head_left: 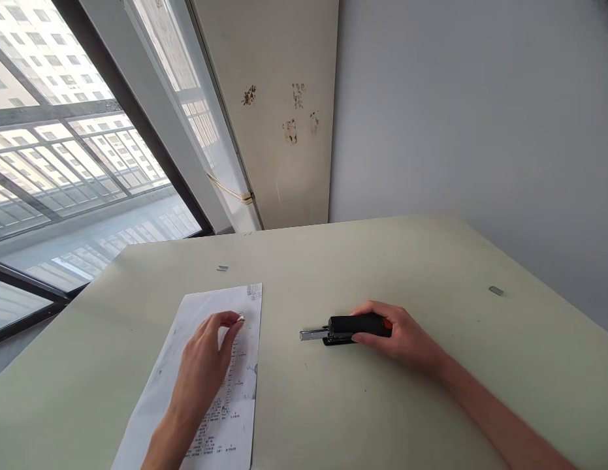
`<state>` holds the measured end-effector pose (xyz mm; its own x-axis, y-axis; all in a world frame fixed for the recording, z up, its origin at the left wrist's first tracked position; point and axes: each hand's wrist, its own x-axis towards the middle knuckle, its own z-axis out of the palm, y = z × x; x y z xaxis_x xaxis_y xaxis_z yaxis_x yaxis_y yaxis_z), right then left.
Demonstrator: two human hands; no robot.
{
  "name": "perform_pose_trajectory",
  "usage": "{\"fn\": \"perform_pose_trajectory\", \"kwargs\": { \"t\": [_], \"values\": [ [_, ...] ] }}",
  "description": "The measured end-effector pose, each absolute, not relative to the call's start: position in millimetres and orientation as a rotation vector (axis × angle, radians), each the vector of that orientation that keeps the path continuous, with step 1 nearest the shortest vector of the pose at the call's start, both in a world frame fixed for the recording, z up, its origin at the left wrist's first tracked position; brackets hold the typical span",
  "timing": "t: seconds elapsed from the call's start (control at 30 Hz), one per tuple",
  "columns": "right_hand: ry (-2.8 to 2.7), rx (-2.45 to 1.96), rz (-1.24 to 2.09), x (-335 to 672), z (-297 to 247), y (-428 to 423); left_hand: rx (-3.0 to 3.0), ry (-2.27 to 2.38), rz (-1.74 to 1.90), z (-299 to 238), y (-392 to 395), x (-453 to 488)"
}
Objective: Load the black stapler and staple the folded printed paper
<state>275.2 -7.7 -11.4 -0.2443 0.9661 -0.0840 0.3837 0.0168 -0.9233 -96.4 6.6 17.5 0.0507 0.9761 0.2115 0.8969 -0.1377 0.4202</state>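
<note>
1. Your left hand [200, 365] lies over the white printed paper sheet [238, 405] on the near part of the pale green surface [382, 261]. Its thumb and forefinger are pinched on a small silvery metal piece [241, 318]. It may be a strip of staples, but it is too small to tell.
2. Your right hand [406, 336] grips the rear of the black plastic stapler [355, 325], fingers curled over the top and thumb along the near side. The stapler lies flat on the surface, right of the sheet and apart from it. Its shiny metal magazine [313, 335] juts out toward the sheet.
3. The pinch is only at the fingertips. I judge the piece could slip, drop onto the printed sheet and be hard to find there, or snap if you squeeze harder.
4. The magazine hangs out unsupported. A push on the stapler's body could drive it shut on a fingertip brought close to it.
5. Only your left palm holds the sheet, so lifting that palm could let the sheet slide.
6. Two loose grey metal bits lie on the surface, one beyond the sheet [222, 268] and one far right [496, 290]. A sweeping forearm could knock the right one off the edge.
</note>
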Motion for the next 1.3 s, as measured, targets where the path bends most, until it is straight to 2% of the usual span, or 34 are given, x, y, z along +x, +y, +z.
{"fn": "perform_pose_trajectory", "kwargs": {
  "t": [0.23, 0.43, 1.3],
  "values": [
    [-1.694, -1.389, 1.204, 273.3, -8.1, -5.9, 2.374, 1.363, 0.682, 17.3, 1.2, -35.5],
    [-1.704, -1.362, 1.178, 273.9, -9.0, -4.5, 2.536, 1.148, 0.621, 15.8, 4.0, -11.0],
    [-1.723, -1.364, 1.153, 274.2, -6.3, -4.6, 2.586, 1.177, 0.734, 5.9, 9.1, -19.6]
  ]
}}
